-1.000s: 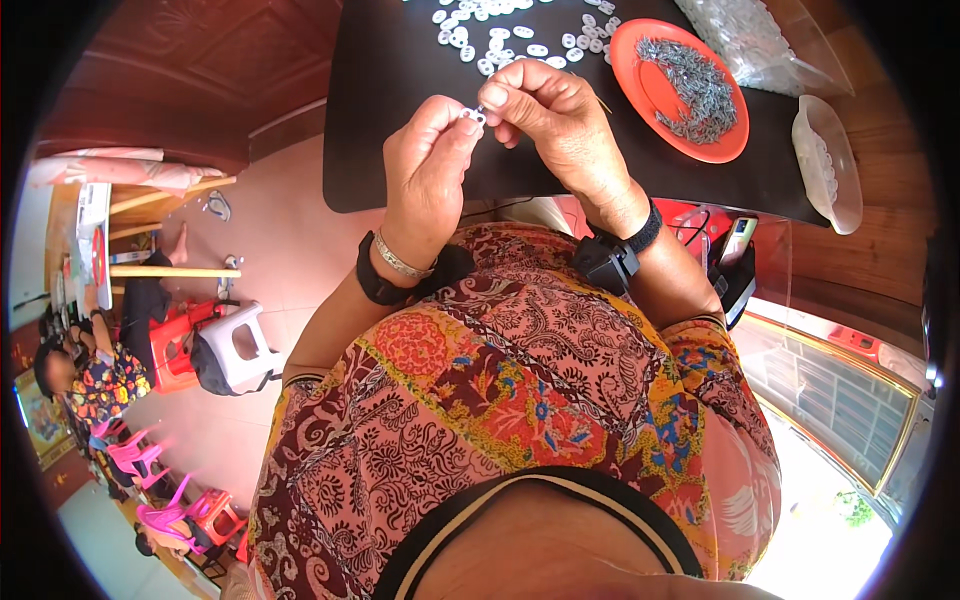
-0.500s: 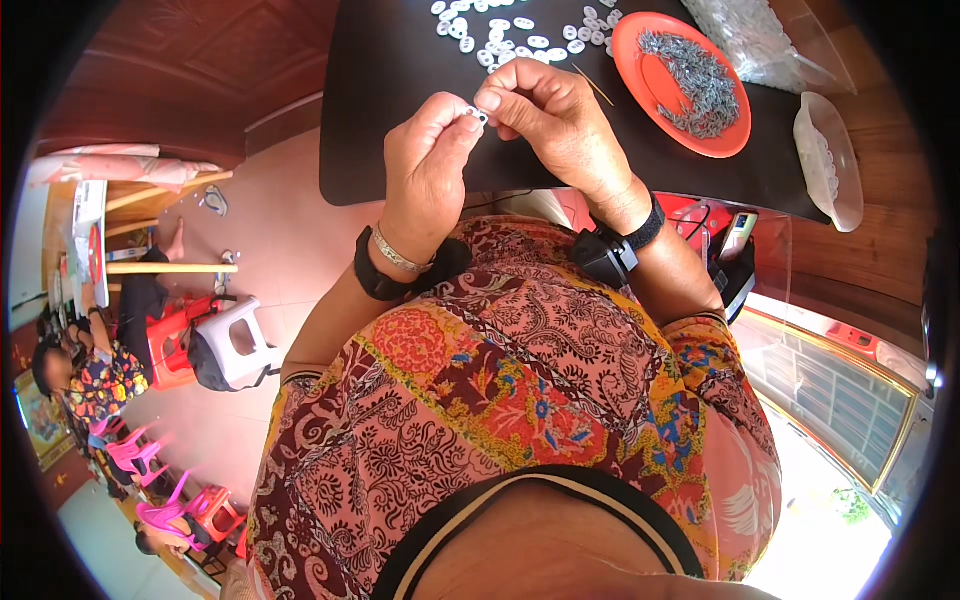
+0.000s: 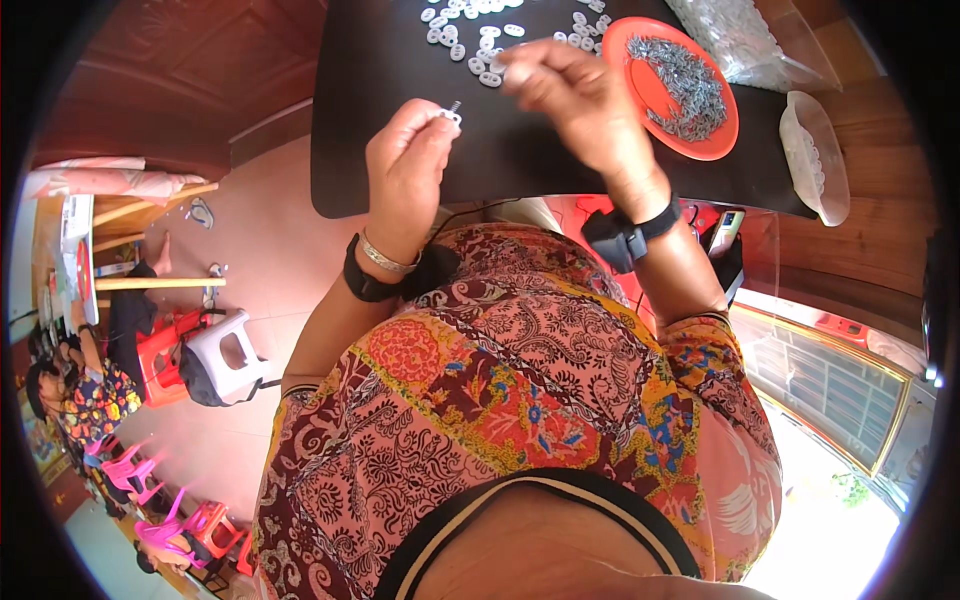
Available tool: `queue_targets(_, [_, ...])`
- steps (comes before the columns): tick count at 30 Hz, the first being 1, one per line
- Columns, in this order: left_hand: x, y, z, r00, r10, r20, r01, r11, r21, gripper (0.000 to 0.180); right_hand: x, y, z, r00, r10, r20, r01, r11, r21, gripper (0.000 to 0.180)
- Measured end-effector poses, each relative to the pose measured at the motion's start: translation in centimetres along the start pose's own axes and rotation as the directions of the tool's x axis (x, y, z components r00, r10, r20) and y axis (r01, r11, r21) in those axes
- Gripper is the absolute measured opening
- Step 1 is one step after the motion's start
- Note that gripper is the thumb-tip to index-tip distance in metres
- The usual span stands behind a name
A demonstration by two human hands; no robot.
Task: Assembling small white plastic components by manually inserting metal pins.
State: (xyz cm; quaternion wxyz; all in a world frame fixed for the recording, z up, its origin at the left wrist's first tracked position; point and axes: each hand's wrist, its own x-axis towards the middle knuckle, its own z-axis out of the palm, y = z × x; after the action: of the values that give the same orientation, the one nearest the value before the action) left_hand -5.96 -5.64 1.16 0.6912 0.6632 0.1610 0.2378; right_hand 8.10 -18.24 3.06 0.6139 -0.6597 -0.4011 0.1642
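Observation:
My left hand (image 3: 408,155) pinches a small white plastic piece with holes (image 3: 451,117) between thumb and forefinger. A short grey metal pin (image 3: 456,105) stands up from it. To the right, my right hand (image 3: 590,115) is raised over the black table (image 3: 350,150), its fingers smeared by motion. Whether it holds anything does not show. Beyond its fingertips lie several loose white oval pieces with two holes (image 3: 490,79). Right of that hand, an orange plate (image 3: 650,88) bears a heap of small grey metal pins (image 3: 692,95).
Behind the plate lies a clear plastic bag (image 3: 735,45) of pale pieces. A translucent white tray (image 3: 836,195) stands at the table's right edge. A phone (image 3: 727,232) is below the table edge. Stools (image 3: 225,355) and a seated person (image 3: 95,385) are at the left.
My right hand has drawn away from the left, moving right. My left hand has shifted slightly left and down with the white piece, and the metal pin now shows in it.

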Motion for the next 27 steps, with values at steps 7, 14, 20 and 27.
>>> queue_targets(7, [0.6,-1.9,-0.6,0.999,-0.013,-0.032,0.007,0.982,-0.186,0.017,1.6,2.0,-5.2,0.994,-0.111,-0.006,0.081,0.763,-0.641,0.019])
queue_targets(14, [0.5,-2.2,0.1,1.0,-0.001,-0.006,-0.001,0.974,-0.228,0.017,2.9,2.3,-4.5,0.971,-0.145,0.19,0.239,0.603,-0.761,0.016])
queue_targets(20, [0.4,-2.1,0.6,1.0,0.0,0.002,0.0,0.975,-0.221,0.016,3.5,3.2,-4.1,0.959,-0.083,0.269,0.275,0.483,-0.831,0.016])
queue_targets(27, [0.5,-2.2,0.5,1.0,-0.01,-0.004,0.009,0.977,-0.211,0.016,3.1,3.1,-3.9,0.963,-0.046,0.267,0.253,0.506,-0.825,0.014])
